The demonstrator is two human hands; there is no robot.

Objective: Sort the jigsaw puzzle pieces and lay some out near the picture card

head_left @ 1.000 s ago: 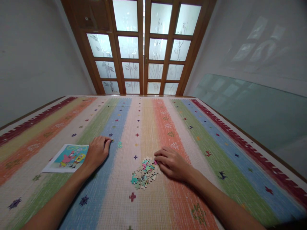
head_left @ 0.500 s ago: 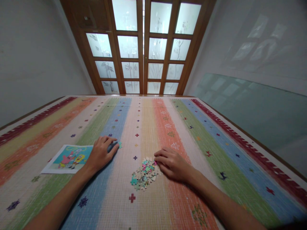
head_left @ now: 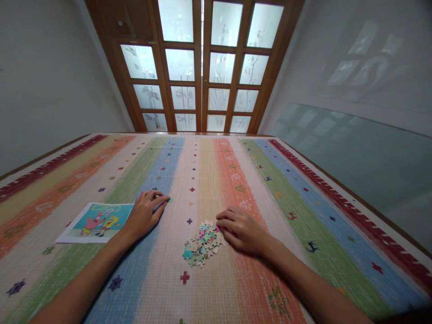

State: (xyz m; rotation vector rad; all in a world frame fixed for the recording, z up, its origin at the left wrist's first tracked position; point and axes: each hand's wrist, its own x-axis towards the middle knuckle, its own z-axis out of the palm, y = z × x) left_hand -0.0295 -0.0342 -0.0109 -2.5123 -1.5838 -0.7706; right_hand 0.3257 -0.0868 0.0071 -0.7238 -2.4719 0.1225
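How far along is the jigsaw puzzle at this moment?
Barely started. No joined section shows on the striped mat. The left hand touches a loose teal piece beside the reference picture; the right hand rests at the unsorted piece pile. Nearly all assembly remains.

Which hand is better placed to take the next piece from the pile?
Probably the right hand: its fingertips touch the pile of puzzle pieces. The left hand lies apart.
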